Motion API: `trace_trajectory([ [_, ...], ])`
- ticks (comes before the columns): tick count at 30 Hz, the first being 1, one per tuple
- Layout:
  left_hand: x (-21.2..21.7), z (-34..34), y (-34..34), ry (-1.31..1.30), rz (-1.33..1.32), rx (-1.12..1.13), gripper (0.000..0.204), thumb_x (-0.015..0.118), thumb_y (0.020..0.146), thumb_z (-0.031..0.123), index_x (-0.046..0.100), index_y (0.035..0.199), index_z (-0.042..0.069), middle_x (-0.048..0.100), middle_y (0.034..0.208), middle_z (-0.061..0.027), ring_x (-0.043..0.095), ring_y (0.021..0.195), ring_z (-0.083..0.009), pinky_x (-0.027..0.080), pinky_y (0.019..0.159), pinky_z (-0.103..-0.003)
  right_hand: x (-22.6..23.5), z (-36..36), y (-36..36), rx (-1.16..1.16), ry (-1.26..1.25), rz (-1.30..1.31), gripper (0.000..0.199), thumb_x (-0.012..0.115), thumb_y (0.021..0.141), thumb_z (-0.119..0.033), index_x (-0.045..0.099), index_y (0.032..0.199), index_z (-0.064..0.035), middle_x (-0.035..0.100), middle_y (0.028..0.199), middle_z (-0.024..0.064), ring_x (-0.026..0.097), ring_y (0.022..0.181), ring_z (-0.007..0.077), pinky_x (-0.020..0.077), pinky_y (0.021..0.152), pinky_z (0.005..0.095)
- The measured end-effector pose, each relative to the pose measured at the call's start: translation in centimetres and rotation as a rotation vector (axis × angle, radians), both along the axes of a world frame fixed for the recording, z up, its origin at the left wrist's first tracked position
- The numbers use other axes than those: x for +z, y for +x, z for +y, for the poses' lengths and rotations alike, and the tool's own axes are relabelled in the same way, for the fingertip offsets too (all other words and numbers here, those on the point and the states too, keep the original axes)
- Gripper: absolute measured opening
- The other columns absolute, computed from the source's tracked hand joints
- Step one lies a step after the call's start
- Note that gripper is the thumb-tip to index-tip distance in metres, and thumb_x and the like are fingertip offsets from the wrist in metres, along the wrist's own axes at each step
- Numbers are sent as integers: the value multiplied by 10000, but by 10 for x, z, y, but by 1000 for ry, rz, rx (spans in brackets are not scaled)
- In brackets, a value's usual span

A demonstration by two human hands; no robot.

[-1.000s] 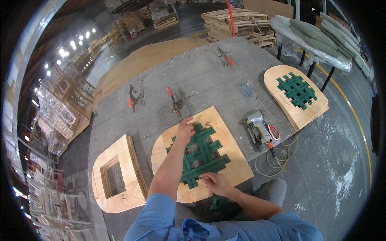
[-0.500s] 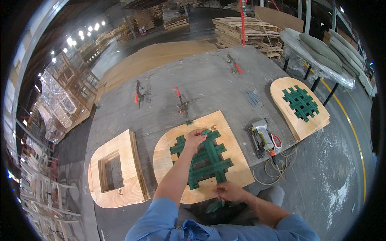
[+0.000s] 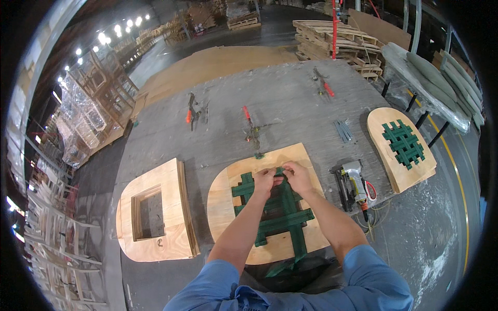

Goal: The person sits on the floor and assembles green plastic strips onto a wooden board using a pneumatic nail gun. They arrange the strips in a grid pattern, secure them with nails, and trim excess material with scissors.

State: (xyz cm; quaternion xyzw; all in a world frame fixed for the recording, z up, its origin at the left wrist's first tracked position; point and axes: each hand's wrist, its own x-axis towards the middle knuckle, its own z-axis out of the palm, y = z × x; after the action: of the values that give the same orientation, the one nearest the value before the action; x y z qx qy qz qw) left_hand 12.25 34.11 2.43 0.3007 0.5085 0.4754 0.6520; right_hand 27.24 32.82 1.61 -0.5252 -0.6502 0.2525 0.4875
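Green strap point(image 3: 290, 201) — far end within the narrow pinch of left fingers point(image 3: 276, 179) and right fingers point(image 3: 288, 173).

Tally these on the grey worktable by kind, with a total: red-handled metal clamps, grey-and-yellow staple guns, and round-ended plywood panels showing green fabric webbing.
Red-handled metal clamps: 3
Grey-and-yellow staple gun: 1
Round-ended plywood panels showing green fabric webbing: 2
Total: 6
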Motion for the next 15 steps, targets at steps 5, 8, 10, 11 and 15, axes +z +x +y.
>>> trace_trajectory([
  [5,0,2,-2,-38,46,7,276,664,978,149,623,1143,-69,682,1009,-149,751,796,-253,634,671,-343,4,-4,-4,2,-26,-102,176,696,887,-11,692,1063,-13,715,987,145,698,904,288,556,820,363],
  [8,-3,-3,1,140,341,-72,276,679,959,158,647,1164,-25,685,1001,-137,731,726,-230,615,643,-338,6,-3,3,6,-9,-153,156,688,890,-17,694,1045,-15,701,985,157,687,906,322,545,807,383],
  [10,-9,-3,-7,514,735,-65,247,691,932,155,683,1139,19,685,990,-146,723,761,-258,599,681,-373,8,-1,2,30,30,-165,141,685,889,-21,696,1029,-16,690,976,160,676,898,339,537,795,396],
  [11,-10,-4,-7,701,923,-67,236,697,919,154,701,1126,41,686,984,-151,719,779,-271,591,699,-390,8,0,3,37,58,-169,132,683,888,-23,697,1019,-17,683,969,161,669,893,345,533,787,402],
  [15,-12,-2,-2,638,1007,-22,183,719,857,144,743,1020,66,669,991,-184,685,908,-343,551,815,-444,9,7,8,67,57,-197,93,682,886,-46,700,974,-21,667,947,162,653,891,357,527,779,410],
])
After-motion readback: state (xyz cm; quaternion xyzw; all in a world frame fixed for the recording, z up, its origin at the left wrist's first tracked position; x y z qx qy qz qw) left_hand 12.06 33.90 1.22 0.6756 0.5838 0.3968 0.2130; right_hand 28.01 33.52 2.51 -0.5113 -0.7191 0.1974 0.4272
